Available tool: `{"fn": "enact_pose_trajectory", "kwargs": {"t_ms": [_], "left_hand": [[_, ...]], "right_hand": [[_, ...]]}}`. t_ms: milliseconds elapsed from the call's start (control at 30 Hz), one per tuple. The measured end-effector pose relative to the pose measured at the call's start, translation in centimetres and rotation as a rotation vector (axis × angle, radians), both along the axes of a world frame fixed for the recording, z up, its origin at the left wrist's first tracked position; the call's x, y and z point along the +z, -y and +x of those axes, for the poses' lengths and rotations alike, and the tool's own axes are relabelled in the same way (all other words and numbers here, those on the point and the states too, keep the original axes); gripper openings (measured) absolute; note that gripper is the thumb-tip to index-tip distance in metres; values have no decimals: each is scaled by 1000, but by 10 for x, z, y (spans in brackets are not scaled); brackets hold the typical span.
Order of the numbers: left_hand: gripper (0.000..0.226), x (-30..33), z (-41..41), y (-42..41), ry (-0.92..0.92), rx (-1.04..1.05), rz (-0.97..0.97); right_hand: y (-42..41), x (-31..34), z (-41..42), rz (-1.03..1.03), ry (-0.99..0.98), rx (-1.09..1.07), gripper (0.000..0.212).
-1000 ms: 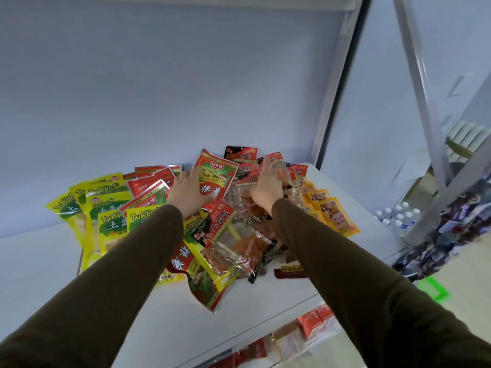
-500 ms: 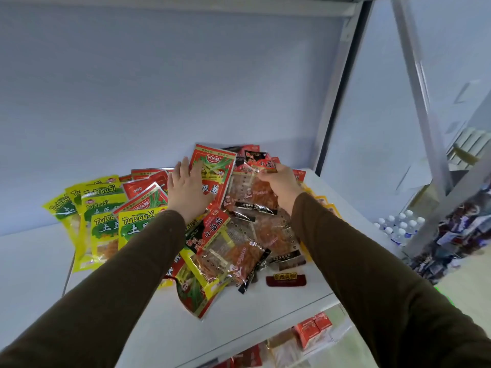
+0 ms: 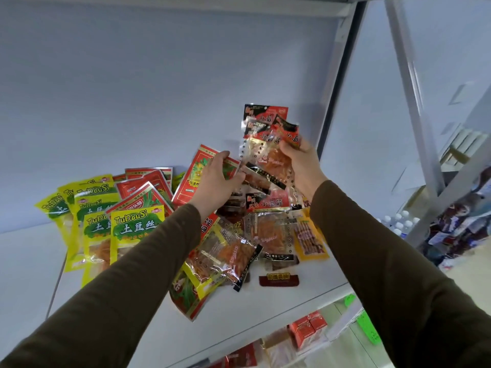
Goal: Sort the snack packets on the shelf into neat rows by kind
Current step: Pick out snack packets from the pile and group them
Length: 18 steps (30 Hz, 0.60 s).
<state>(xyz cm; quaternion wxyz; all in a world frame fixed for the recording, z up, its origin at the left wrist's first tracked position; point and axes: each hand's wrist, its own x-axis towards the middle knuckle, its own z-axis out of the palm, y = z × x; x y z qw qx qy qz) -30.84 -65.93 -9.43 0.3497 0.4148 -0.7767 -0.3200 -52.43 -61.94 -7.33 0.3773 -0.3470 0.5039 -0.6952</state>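
I had a small bunch of clear packets with black-and-red tops (image 3: 268,144) lifted off the shelf (image 3: 305,293), above the back of the mixed heap (image 3: 239,235). My right hand (image 3: 303,166) gripped them by their right edge, fingers curled round the bundle just under the printed tops. My left hand (image 3: 219,179) pinched a lower left corner of the same bunch, with a red packet (image 3: 194,179) standing tilted just behind it. The bunch hung with its long axis roughly upright, tops pointing up toward the back wall. Left of the heap lay the yellow-green packets (image 3: 106,227), overlapping in a rough group, with red-and-green ones (image 3: 148,192) behind them. More of the same clear kind lay in the heap directly below my hands, nearer my right hand, so I judged that hand best placed to set the bunch down to the right of the heap.
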Motion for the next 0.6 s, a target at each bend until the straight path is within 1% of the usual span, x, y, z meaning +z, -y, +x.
{"fn": "enact_pose_trajectory", "kwargs": {"t_ms": [133, 200, 267, 333, 400, 467, 533, 600], "left_hand": [[67, 4, -1, 2, -297, -73, 273], [72, 7, 1, 6, -352, -103, 345], [76, 9, 1, 12, -358, -104, 413], [81, 14, 1, 16, -398, -87, 474], [89, 23, 2, 21, -488, -103, 534], [102, 32, 8, 27, -624, -193, 652], [111, 40, 16, 30, -722, -336, 813], [118, 45, 22, 28, -704, -487, 963]], "right_hand": [[-3, 22, -6, -119, -14, -14, 24], [-3, 35, -8, -180, -28, -29, 24], [-3, 51, -7, -239, -23, -55, 23], [-2, 66, -7, -262, 26, -58, 25], [0, 77, -4, -241, 88, -12, 30], [2, 82, 3, -186, 124, 50, 33], [6, 83, 10, -137, 171, 103, 26], [10, 78, 17, -100, 266, 164, 20]]}}
